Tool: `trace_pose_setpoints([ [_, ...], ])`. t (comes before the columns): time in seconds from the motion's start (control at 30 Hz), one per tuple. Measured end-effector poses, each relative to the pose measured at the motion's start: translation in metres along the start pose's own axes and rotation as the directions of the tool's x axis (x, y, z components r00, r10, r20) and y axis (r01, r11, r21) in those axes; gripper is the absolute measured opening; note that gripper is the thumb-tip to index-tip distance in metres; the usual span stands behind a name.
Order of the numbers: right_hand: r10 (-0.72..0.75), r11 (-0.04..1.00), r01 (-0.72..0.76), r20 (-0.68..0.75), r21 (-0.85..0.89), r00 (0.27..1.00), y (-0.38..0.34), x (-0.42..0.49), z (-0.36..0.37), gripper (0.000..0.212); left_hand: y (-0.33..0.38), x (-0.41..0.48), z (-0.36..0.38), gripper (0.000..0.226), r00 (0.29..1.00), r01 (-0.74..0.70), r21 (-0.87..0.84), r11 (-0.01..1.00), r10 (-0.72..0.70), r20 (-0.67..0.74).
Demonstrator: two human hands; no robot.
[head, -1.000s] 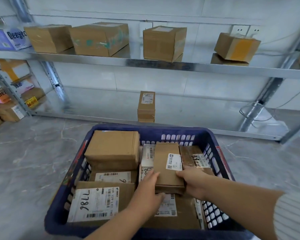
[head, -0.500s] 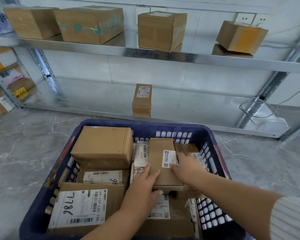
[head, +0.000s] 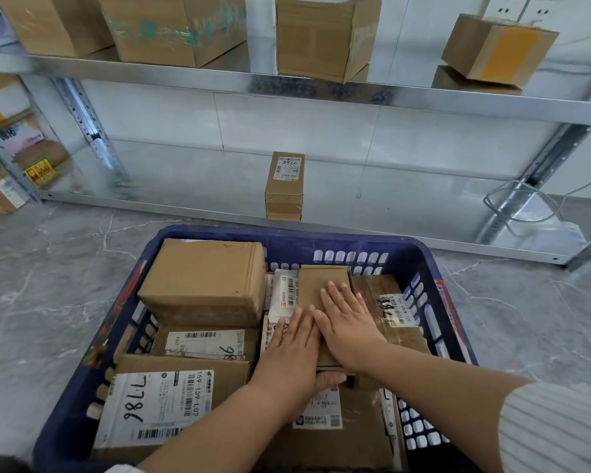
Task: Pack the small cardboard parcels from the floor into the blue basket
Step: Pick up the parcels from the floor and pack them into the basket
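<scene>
The blue basket (head: 342, 241) stands on the grey floor just in front of me, filled with several cardboard parcels. A small brown parcel (head: 321, 280) lies on top of the others near the basket's middle. My left hand (head: 292, 353) rests flat on its near left part, thumb at the parcel's near end. My right hand (head: 347, 324) lies flat on its top with fingers spread, beside the left hand. Neither hand lifts it. A bigger plain box (head: 205, 281) sits at the basket's far left, and a parcel marked 7786 (head: 161, 404) lies at its near left.
One small labelled parcel (head: 284, 186) stands upright on the low metal shelf (head: 389, 230) just behind the basket. Larger boxes (head: 325, 35) line the upper shelf. A coiled white cable (head: 519, 206) hangs by the right shelf post. Grey marble floor (head: 48, 302) surrounds the basket.
The small parcel went down onto the pile in the basket. Both hands shifted from gripping its sides to lying flat on its top. The view moved closer and lower.
</scene>
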State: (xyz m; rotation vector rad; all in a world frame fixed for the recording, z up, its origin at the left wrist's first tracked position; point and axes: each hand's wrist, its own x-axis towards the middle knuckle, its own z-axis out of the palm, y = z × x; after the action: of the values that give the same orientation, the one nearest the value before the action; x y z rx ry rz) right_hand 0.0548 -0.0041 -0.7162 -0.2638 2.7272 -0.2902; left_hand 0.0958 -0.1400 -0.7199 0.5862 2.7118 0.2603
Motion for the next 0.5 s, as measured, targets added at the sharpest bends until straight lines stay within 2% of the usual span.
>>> trace_pose_setpoints([
  [0.2,0.041,0.998,-0.042,0.010,0.048,0.999,-0.005,0.005,0.000,0.060,-0.004,0.003,-0.007,0.117,0.998,-0.021,0.094,0.995,0.015,0.061],
  [0.27,0.067,0.998,-0.067,-0.034,-0.002,0.997,-0.006,0.004,-0.005,0.060,-0.006,0.000,-0.015,0.107,0.998,-0.028,0.079,0.996,0.023,0.066],
  [0.37,0.011,0.989,-0.048,-0.251,-0.141,0.968,-0.025,0.004,-0.025,0.051,-0.018,-0.010,-0.029,0.086,0.997,-0.045,0.044,0.998,0.048,-0.067],
  [0.43,-0.034,0.996,0.005,-0.333,-0.086,0.942,-0.051,0.006,-0.044,0.044,-0.032,-0.021,-0.042,0.076,0.983,-0.054,0.072,0.996,0.066,-0.169],
  [0.5,-0.050,0.997,0.071,-0.365,0.044,0.930,-0.082,0.011,-0.061,0.038,-0.054,-0.034,-0.055,0.061,0.949,-0.075,0.107,0.991,0.104,-0.296],
])
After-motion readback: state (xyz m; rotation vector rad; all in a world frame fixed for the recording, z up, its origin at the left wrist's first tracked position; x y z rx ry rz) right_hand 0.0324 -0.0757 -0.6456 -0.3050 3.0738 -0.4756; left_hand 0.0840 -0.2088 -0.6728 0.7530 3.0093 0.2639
